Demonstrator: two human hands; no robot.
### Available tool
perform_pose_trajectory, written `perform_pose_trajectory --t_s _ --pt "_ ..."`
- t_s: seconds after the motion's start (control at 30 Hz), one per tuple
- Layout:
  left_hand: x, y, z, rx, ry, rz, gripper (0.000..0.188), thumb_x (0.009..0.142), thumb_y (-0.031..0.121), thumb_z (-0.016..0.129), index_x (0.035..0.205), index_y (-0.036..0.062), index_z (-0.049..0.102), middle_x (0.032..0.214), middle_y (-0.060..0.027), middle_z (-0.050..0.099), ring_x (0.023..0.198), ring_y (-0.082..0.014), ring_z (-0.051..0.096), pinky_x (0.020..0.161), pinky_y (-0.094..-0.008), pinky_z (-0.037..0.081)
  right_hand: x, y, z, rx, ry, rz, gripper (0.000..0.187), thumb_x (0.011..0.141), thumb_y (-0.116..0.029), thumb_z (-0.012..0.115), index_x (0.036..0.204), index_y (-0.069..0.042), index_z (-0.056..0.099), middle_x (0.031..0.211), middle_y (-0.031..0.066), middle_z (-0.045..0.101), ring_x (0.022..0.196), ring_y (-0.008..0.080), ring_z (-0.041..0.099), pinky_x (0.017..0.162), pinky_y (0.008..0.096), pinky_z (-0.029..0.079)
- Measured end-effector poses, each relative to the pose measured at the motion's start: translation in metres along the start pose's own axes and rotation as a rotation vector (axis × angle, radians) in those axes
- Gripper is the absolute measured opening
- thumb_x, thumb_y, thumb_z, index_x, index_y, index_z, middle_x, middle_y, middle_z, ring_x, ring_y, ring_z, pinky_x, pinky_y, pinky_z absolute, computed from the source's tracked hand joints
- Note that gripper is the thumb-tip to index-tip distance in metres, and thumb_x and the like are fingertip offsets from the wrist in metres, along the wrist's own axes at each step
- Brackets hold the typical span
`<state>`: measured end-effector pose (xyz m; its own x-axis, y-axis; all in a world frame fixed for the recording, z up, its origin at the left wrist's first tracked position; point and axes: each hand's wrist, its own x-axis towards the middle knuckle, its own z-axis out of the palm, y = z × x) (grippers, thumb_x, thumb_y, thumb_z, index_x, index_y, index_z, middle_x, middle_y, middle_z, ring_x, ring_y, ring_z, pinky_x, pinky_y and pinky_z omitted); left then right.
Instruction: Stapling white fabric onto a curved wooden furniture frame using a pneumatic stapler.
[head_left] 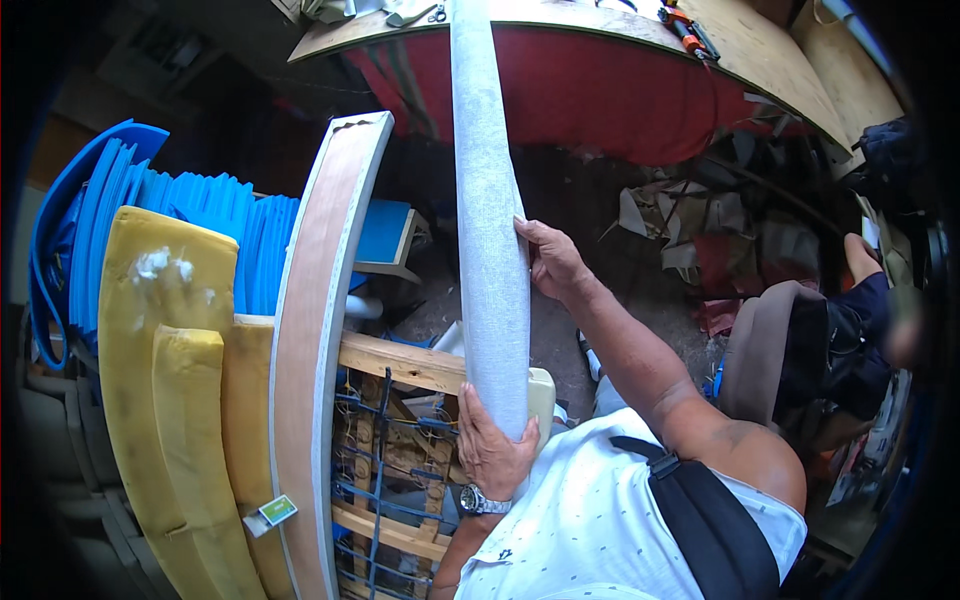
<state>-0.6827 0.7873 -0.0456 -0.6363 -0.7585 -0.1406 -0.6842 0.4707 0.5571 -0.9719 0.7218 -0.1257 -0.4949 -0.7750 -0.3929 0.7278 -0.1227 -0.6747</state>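
A long, slightly bowed panel covered in light grey fabric (pixel 488 200) runs away from my body toward the far worktable. My left hand (pixel 495 440), with a metal wristwatch above it, grips the panel's near end, fingers along its left edge. Further up, my right hand (pixel 553 262) holds the right edge with the thumb on top and the other fingers curled below. To the left leans a similar board (pixel 310 280) with bare wood showing and grey fabric along its edges. The panel's underside is hidden.
Yellow foam pieces (pixel 165 300) and stacked blue sheets (pixel 200 200) stand at left. A wooden frame with webbing (pixel 400 365) is beside my left arm. Tools (pixel 690 35) lie on the far worktable (pixel 560 12). Fabric scraps (pixel 690 225) cover the floor at right; another person (pixel 850 320) is beyond.
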Motion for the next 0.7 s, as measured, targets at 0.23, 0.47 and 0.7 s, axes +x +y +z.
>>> perform_pose_trajectory --t_s 0.23,0.47,0.7 --pt "0.041 -0.106 -0.047 -0.283 -0.041 0.285 0.092 0.084 0.043 0.074 0.151 -0.0032 0.030 0.153 -0.0302 0.035 0.139 -0.0440 0.041 0.112 -0.0502 0.037 0.029 0.015 0.107 -0.388 0.430 -0.053 0.061 0.107 -0.048 0.040 0.139 0.003 0.050 0.114 0.0209 0.062 0.103 0.0256 0.063 0.087 0.0460 0.052" --pt "0.185 -0.208 0.034 -0.971 -0.164 0.004 0.063 0.109 0.043 0.026 0.152 -0.0012 0.033 0.154 -0.0209 0.040 0.144 -0.0312 0.036 0.117 -0.0421 0.030 0.083 0.032 0.107 -0.446 0.364 -0.194 0.055 0.107 -0.049 0.037 0.121 0.001 0.055 0.098 0.0146 0.061 0.085 0.0196 0.062 0.078 0.0403 0.053" --pt "0.393 -0.201 0.100 -1.067 -0.222 0.191 0.061 0.110 0.043 0.022 0.155 0.0028 0.029 0.152 -0.0150 0.044 0.140 -0.0244 0.042 0.116 -0.0393 0.033 0.125 0.049 0.067 -0.499 0.298 -0.309 0.052 0.108 -0.047 0.037 0.107 -0.001 0.061 0.086 0.0093 0.060 0.080 0.0152 0.059 0.075 0.0341 0.051"
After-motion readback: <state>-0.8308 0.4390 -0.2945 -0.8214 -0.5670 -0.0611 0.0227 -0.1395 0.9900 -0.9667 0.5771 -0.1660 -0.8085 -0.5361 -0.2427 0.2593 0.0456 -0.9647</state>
